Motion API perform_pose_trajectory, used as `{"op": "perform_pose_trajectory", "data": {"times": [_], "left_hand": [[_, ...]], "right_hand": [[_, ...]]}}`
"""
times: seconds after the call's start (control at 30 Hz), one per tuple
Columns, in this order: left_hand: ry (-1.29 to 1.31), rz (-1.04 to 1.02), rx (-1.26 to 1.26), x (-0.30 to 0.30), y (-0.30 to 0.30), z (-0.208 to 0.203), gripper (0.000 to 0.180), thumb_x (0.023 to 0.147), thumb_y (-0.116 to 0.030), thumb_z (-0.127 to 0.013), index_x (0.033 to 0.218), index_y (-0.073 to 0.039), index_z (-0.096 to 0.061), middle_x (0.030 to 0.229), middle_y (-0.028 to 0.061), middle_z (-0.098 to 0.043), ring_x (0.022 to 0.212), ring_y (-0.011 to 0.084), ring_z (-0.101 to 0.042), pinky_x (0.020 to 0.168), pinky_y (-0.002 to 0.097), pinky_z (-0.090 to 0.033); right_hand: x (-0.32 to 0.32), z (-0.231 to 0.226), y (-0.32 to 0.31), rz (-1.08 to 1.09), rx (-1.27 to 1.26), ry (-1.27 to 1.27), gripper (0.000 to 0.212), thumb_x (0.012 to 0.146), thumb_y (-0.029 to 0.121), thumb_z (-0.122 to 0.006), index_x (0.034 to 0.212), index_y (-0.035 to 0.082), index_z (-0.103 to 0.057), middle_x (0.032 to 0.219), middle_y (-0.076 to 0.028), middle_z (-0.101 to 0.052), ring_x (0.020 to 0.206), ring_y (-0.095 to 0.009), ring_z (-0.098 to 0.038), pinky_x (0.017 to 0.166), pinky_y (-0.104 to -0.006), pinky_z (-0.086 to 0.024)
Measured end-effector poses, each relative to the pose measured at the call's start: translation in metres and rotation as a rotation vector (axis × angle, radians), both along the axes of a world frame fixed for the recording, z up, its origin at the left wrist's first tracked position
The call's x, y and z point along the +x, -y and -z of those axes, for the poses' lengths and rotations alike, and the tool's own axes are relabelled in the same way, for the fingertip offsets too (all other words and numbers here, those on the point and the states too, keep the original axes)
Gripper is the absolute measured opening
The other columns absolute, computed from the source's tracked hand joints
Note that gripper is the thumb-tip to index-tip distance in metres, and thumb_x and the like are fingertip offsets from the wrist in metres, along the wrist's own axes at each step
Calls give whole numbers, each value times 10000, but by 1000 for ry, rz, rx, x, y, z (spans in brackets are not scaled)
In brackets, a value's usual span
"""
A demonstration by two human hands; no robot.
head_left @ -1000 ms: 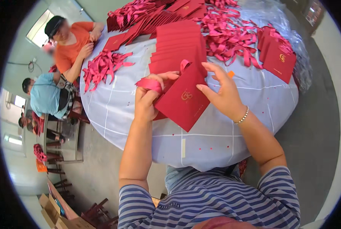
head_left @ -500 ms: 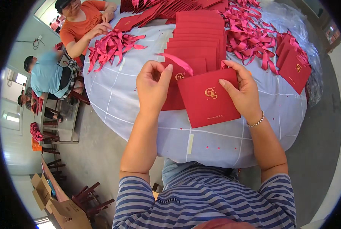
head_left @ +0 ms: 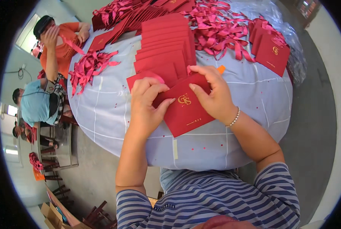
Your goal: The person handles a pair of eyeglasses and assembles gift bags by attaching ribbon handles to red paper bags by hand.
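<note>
Nearest me is the worker's striped shirt (head_left: 208,191), and just beyond it the near edge of the desk (head_left: 201,152), under a pale checked cloth dotted with small red specks. Over that edge both hands are busy with one red card sleeve (head_left: 185,110), tilted, its gold emblem turned up. This piece looks part-way to me: a ribbon loop (head_left: 189,70) stands at its far edge, and nothing is tied in a bow that I can make out.

The sleeve lies between the hands. The right hand (head_left: 212,93) grips its far right side, thumb on the front and fingers over the far edge. The left hand (head_left: 146,102) is at the left side, thumb and fingers drawn narrow; whether they pinch card, ribbon or both, I can't tell. A bit of pink ribbon (head_left: 156,76) shows past its knuckles.

Just beyond lies a fanned row of red sleeves (head_left: 164,44), with a ribbon heap (head_left: 220,32) to its far right and a smaller ribbon pile (head_left: 92,68) to the left, so plenty seems left. Far right, a few more sleeves (head_left: 273,55) lie beside clear plastic (head_left: 298,65). Far left, a co-worker in orange (head_left: 65,53) raises a hand near a ribbon.
</note>
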State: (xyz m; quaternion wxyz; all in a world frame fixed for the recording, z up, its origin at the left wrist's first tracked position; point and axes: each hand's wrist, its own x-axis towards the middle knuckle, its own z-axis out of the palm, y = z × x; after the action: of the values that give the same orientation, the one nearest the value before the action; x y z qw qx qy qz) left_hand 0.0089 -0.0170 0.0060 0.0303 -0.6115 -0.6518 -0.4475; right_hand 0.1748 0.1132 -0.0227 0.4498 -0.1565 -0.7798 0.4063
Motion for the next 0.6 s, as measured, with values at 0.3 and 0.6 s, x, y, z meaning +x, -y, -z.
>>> {"op": "perform_pose_trajectory", "data": {"times": [0.3,0.6], "left_hand": [[-246,34,-30,11,2,-4,314,663,-135,-834,938,-102,-685,854,2,-650,916,210,-543,943,408,-322],[239,10,-227,-3,0,22,212,763,-103,-789,932,-41,-678,761,51,-634,642,204,-526,718,337,-435]], "right_hand": [[4,-2,8,52,441,144,309,733,107,-777,1002,91,-625,1123,-69,-595,1079,-288,-546,1032,-476,-324],[10,-14,-26,251,325,31,264,817,113,-697,1069,42,-663,1076,-144,-649,1026,-349,-595,900,-436,-467]]}}
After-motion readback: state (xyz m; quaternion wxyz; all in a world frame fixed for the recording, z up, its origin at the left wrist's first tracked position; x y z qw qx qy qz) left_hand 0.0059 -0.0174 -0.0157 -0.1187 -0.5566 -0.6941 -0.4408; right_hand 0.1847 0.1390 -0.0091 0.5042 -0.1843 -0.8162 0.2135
